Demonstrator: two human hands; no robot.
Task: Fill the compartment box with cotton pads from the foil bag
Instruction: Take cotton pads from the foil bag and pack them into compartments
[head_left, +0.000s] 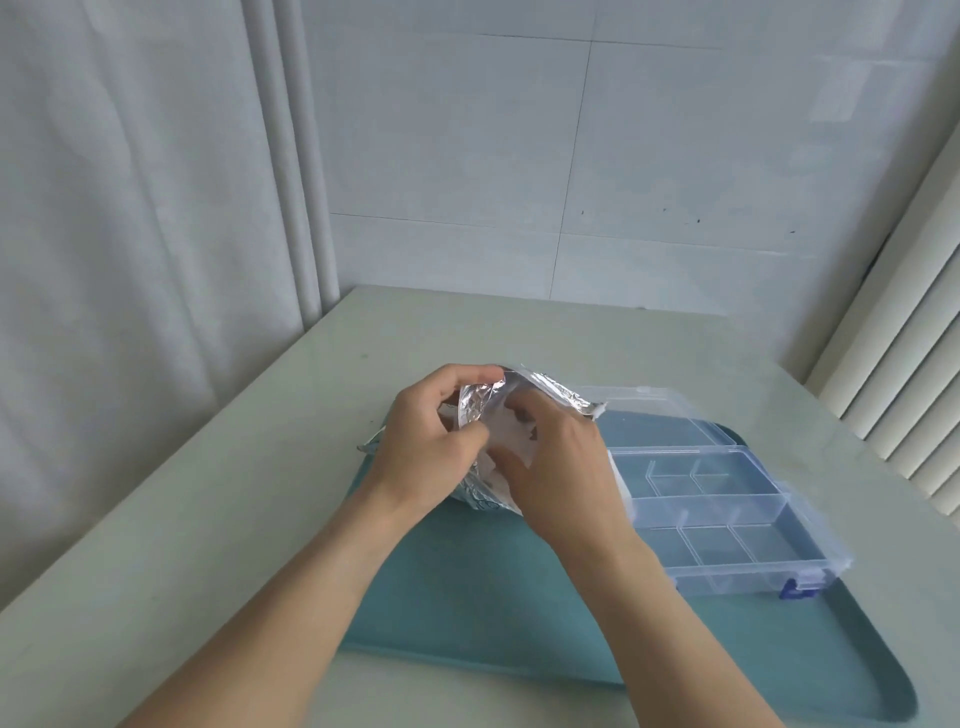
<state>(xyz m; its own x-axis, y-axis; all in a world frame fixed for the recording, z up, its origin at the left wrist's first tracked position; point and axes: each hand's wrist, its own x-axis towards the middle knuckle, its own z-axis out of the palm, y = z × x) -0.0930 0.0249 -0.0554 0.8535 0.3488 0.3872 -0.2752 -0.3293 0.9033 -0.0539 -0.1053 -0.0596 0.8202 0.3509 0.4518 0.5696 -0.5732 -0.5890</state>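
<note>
We see the left hand (431, 441) pinching the bag (540, 392) mouth, the right hand (561, 462) curled on its other side — bag held above the mat (467, 597), box (727, 509) open just right.

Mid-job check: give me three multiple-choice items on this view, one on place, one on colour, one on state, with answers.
1. The clear plastic compartment box lies where relative to the crinkled silver foil bag?
A. Camera-right
B. Camera-left
C. Underneath

2. The box's latch is:
A. Red
B. Blue
C. White

3. The box lid is:
A. Closed
B. Missing
C. Open

Answers: 1 A, it lies right of the bag on the teal mat. 2 B, the front clip is blue. 3 C, the lid is folded back, compartments exposed.
</note>
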